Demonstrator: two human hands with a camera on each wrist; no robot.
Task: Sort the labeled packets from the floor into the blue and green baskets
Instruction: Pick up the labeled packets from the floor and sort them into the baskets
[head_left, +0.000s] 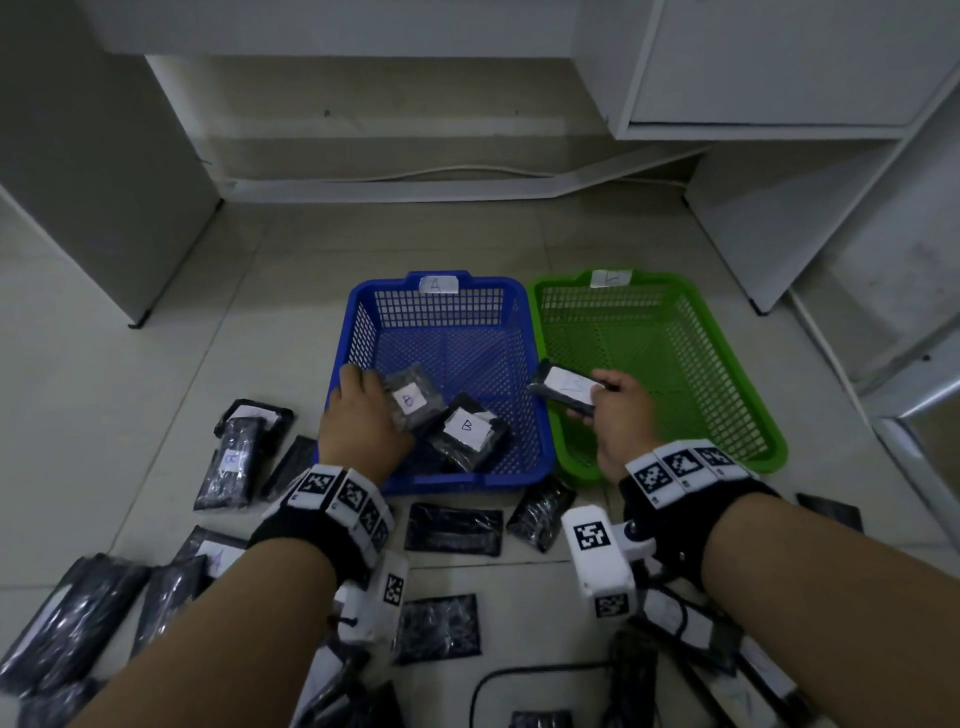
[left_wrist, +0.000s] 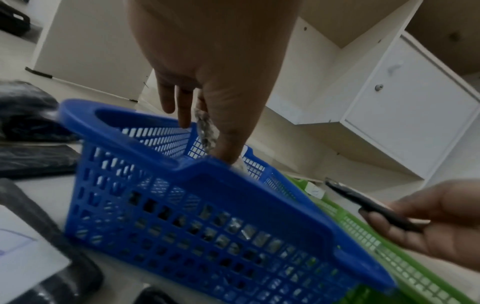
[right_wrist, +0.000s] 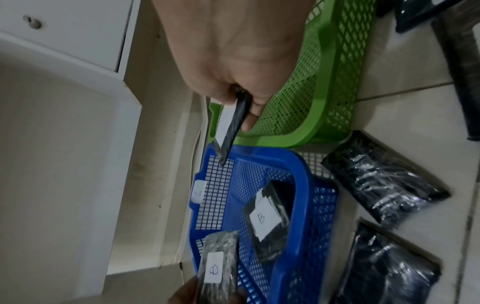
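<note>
- Packet (head_left: 410, 397) marked with a blue letter sits pinched in your left hand (head_left: 358, 415) fingers, low inside the blue basket (head_left: 535, 395), left of centre frame.
- Second packet (head_left: 566, 387) is gripped by your right hand (head_left: 621, 415) fingers above the green basket (head_left: 727, 364) near rim.
- Loose packets (head_left: 452, 530) litter the floor (head_left: 130, 389) along the lower frame.
- Both forearms reach forward, palms down.

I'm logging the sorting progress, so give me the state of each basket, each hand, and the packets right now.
blue basket: upright on floor, one labeled packet lying inside
packet in basket: flat, label up
green basket: upright on floor, no packets inside
left hand: grips a labeled packet over the blue basket
right hand: pinches a labeled packet over the green basket's near corner
loose packets: lying unsorted on floor
</note>
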